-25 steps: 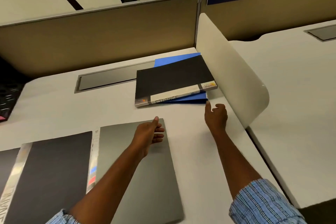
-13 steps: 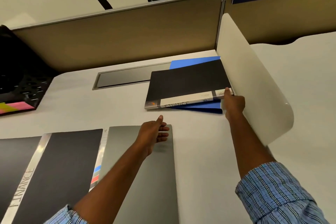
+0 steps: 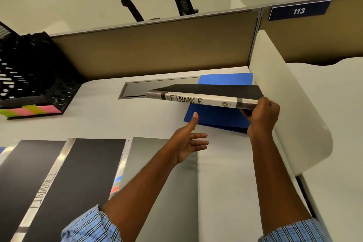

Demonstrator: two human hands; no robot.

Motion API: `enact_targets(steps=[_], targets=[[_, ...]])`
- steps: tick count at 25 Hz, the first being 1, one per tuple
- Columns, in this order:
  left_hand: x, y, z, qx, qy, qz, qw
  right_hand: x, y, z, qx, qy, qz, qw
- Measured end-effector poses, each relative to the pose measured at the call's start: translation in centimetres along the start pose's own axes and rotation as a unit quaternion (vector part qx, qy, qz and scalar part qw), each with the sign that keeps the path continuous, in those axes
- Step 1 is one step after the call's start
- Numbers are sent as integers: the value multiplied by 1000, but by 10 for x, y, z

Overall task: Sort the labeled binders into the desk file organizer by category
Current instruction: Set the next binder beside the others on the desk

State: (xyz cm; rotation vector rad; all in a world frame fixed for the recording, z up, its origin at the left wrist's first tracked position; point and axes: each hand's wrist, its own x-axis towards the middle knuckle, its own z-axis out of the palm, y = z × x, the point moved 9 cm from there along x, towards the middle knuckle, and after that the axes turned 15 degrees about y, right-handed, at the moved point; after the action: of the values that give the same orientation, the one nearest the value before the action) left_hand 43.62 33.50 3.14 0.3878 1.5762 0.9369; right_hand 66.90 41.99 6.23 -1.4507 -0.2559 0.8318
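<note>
My right hand (image 3: pixel 262 117) grips the right end of a black binder (image 3: pixel 208 94) whose white spine reads FINANCE, holding it lifted above a blue folder (image 3: pixel 218 118) on the desk. My left hand (image 3: pixel 189 143) hovers open below it, thumb up, over a grey binder (image 3: pixel 157 192). Two more black binders lie at the near left, one (image 3: pixel 86 179) with a FINANCE spine, the other (image 3: pixel 25 165) cut off by the frame edge. The black mesh file organizer (image 3: pixel 29 82) stands at the far left with pink and green labels on its front.
A white curved divider (image 3: pixel 294 116) rises just right of my right hand. A tan partition (image 3: pixel 157 49) closes the back of the desk, with a grey cable tray lid (image 3: pixel 157 86) in front of it. Another desk surface lies beyond the divider.
My right hand reached the black FINANCE binder's right end, gripped it and lifted it off the blue folder. My left hand opened wider. The view panned left, showing the organizer.
</note>
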Motion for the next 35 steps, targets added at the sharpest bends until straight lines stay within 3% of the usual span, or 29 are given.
enact_targets(steps=[5,10,15,20,28,32,35], targets=[[-26,44,11,-231,-7,89,969,-70,-6,-13,62,-60,-1,996],[-39,41,-14,-350,21,75,934,-102,14,-10,31,-123,4,992],[-47,32,-56,-347,32,81,934,-124,34,4,-62,-198,13,978],[-44,23,-131,-301,49,111,946,-147,52,15,-195,-216,-14,957],[-43,17,-244,-213,-24,125,969,-237,76,28,-310,-126,-104,937],[-46,25,-300,-178,-55,133,973,-285,88,36,-396,-74,-181,897],[-54,34,-330,-150,-72,149,975,-312,104,28,-443,-35,-179,878]])
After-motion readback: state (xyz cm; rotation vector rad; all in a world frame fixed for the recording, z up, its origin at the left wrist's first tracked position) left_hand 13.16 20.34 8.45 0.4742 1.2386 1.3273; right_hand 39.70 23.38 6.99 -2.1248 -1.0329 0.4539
